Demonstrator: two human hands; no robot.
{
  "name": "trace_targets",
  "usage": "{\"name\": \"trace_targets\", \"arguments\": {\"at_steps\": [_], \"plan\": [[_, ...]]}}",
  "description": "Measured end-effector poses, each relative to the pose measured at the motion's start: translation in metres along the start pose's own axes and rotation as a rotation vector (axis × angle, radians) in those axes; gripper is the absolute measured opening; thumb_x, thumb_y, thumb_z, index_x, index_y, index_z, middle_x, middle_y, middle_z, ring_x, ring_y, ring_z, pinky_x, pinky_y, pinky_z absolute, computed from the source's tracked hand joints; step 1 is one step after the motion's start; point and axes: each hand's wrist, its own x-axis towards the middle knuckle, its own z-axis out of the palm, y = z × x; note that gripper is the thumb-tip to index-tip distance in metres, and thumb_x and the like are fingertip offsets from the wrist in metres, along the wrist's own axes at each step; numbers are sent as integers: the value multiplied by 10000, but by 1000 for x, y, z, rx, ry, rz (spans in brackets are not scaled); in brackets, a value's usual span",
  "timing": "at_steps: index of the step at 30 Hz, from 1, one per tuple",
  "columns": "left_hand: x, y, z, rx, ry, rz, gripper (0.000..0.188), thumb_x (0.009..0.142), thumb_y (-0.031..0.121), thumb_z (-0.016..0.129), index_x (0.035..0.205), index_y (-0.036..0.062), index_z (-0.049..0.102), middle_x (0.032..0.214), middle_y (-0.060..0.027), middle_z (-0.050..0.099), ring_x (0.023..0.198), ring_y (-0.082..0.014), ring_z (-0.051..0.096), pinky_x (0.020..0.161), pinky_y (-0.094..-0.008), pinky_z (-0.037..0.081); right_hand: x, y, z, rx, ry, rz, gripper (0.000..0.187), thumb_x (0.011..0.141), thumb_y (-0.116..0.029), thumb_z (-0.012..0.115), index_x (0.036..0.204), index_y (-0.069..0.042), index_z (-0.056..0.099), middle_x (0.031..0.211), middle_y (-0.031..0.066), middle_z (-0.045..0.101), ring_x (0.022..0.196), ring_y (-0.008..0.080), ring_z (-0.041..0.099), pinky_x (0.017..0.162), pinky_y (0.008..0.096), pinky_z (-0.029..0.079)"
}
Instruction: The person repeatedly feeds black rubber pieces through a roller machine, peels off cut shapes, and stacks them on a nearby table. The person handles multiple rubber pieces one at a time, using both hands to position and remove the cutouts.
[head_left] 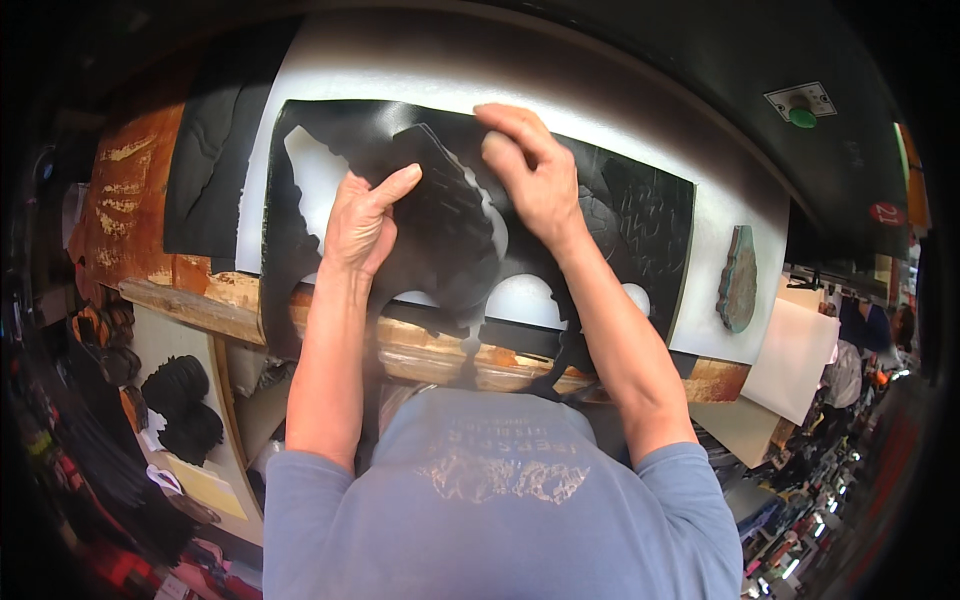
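A black, leather-like sheet [655,215] with cut-out holes lies over a white board, its near edge hanging over the front. A loose cut piece of black sheet [440,200], blurred by motion, is raised above its middle. My left hand [365,220] has its fingers curled at the left side of this piece and grips it, thumb pointing up and right. Just right of the piece, my right hand [535,175] hovers over the sheet's far part, fingers bent, thumb and forefinger apart, with nothing visible between them.
A sole-shaped block with a greenish rim [738,280] stands on the white board [715,320] at right. More black sheet [215,150] lies at left. Overhead is a dark machine beam with a green button [803,117]. Stacked black pieces [180,400] sit lower left.
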Motion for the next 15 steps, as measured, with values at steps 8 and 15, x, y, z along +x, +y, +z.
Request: {"name": "trace_targets", "arguments": {"at_steps": [8,15], "plan": [[-2,4,15,106,138,-1,325,974,61,779,1283,15,691,1235,-80,746,1181,-177,666,1085,-329,486,-21,-21,14,-303,-161,103,496,888,-185,879,1327,-32,709,1056,92,754,979,147,721,810,322,594],[-46,20,37,444,498,254,588,1081,172,677,1526,-135,447,1483,-245,571,1343,-280,616,1195,-402,492,-8,-46,-84,291,16,289,412,936,-45,811,1326,23,698,1099,61,779,958,108,734,880,243,607]]}}
